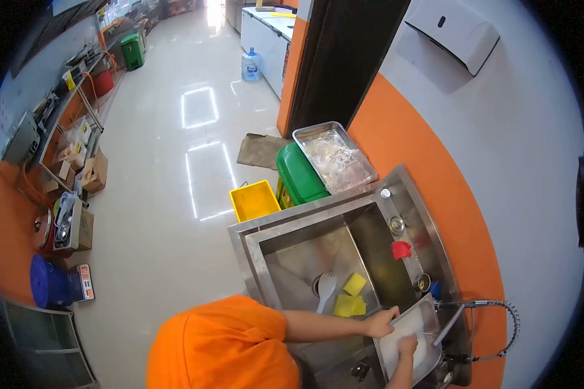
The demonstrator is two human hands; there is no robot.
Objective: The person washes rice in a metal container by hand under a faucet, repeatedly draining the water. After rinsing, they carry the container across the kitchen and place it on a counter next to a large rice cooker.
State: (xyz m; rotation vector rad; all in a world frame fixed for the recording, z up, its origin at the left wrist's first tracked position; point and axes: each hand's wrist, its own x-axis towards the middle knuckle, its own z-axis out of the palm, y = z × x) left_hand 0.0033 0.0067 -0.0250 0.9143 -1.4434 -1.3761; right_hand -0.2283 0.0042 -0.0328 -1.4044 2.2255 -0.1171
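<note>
A rectangular metal pan (380, 355) with whitish, cloudy contents (416, 334) is tilted over the right side of the sink. My left hand (382, 322) grips its near upper rim, thumb along the edge. Inside the pan is my right hand (407, 345), its fingers curled down against the white contents; whatever they hold is hidden. A faucet spout (449, 325) reaches over the pan's right edge. Left of my hands, yellow sponges (350, 305) and a pale scoop-like spatula (327, 288) lie on the sink floor.
The steel sink (266, 259) has a red cloth (401, 249) on its back ledge and a coiled spring hose (516, 324) at right. Beyond its far edge stand a yellow bin (255, 201), a green-lidded bin (300, 174) and a large metal tray (335, 157).
</note>
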